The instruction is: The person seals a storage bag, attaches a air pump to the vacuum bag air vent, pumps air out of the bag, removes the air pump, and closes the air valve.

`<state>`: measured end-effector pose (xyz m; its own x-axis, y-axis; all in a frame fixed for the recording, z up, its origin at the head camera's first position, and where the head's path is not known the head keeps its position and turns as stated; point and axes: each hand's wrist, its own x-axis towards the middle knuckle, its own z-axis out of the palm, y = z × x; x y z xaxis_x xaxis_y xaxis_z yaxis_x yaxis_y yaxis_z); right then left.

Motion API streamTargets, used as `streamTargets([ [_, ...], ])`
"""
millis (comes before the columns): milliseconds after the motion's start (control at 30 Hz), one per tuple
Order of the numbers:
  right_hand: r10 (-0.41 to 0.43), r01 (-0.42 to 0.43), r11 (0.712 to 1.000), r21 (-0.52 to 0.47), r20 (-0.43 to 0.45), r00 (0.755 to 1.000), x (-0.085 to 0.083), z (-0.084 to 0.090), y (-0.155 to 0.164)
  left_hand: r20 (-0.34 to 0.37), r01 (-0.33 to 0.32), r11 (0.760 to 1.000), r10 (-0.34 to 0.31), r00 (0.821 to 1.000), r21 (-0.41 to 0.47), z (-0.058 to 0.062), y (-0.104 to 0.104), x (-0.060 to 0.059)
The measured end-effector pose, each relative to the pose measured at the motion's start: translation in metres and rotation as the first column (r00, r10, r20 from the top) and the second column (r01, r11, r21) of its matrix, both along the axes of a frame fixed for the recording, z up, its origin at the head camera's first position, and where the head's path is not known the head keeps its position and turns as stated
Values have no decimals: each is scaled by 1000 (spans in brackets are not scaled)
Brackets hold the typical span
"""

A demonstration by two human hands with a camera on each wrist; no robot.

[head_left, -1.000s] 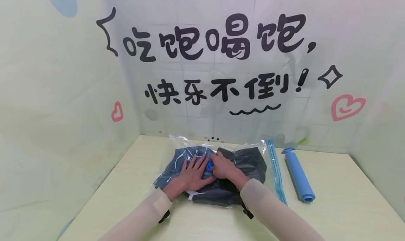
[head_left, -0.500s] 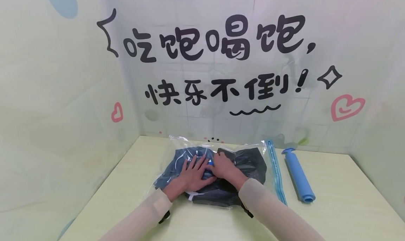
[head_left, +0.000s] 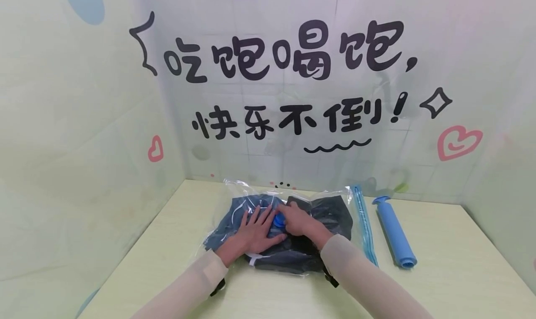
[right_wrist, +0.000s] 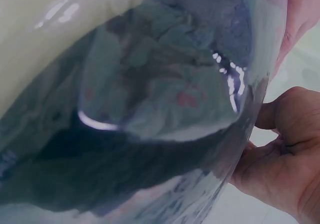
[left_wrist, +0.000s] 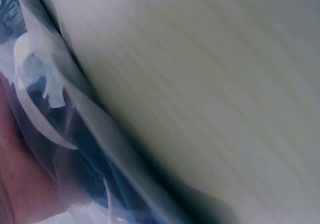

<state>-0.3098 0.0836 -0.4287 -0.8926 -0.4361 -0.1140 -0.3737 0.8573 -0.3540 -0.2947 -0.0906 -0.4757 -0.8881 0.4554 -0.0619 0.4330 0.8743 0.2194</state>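
A clear vacuum bag with dark folded clothing inside lies on the pale table. My left hand presses flat on the bag, fingers straight and spread. Just right of it, my right hand curls its fingers round the blue valve cap on top of the bag. In the right wrist view the bag fills the frame, with the right hand curled at its edge. The left wrist view is a blurred close-up of the bag.
A blue hand pump lies to the right of the bag, beside the bag's blue zip strip. Printed walls close off the table at the back, left and right. Bare tabletop shows at the front and right.
The right hand shifted slightly over the valve cap: the cap was partly covered half a second ago and shows again now. The left hand stayed flat on the bag.
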Motion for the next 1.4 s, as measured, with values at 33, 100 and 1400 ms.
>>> streamTargets([
  [33, 8, -8, 1000, -17, 11, 1000, 0, 1, 1, 1, -1, 1000, 1, 1000, 2, -2, 0, -1],
  [100, 19, -17, 998, -55, 37, 999, -1, 2, 4, -10, -3, 1000, 3, 1000, 13, -4, 0, -2],
  [1400, 1, 0, 1000, -28, 46, 999, -5, 4, 5, 3, -13, 1000, 13, 1000, -24, 6, 2, 2],
])
